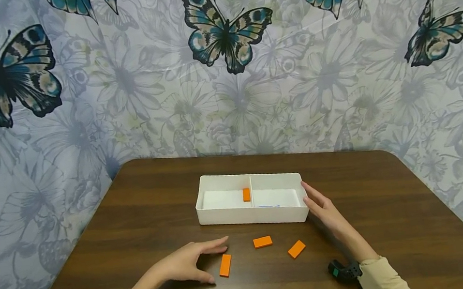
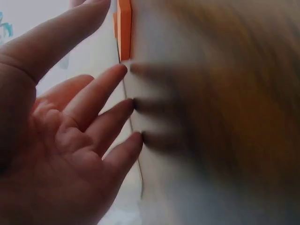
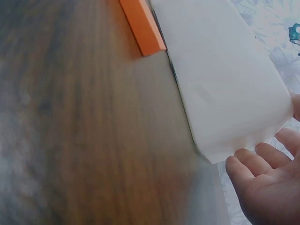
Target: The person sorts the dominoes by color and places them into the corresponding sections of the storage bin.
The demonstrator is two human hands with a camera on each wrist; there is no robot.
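A white two-compartment box (image 1: 234, 216) stands on the wooden table, with one orange block (image 1: 246, 194) in its left compartment against the divider. My right hand (image 1: 328, 212) rests its fingers against the right end of the box; in the right wrist view its fingertips (image 3: 243, 161) lie at that end wall. On the table, my left hand (image 1: 190, 264) has thumb and fingers spread apart, just left of an orange block (image 1: 225, 265). Nothing sits between them. The same block (image 2: 124, 30) appears beyond the fingertips in the left wrist view.
Two more orange blocks lie before the box, one (image 1: 263, 242) near its front wall and another (image 1: 296, 249) farther right. A thin blue item (image 1: 269, 206) shows in the right compartment. Behind the table (image 1: 153, 184) hangs a butterfly-print cloth (image 1: 253, 112).
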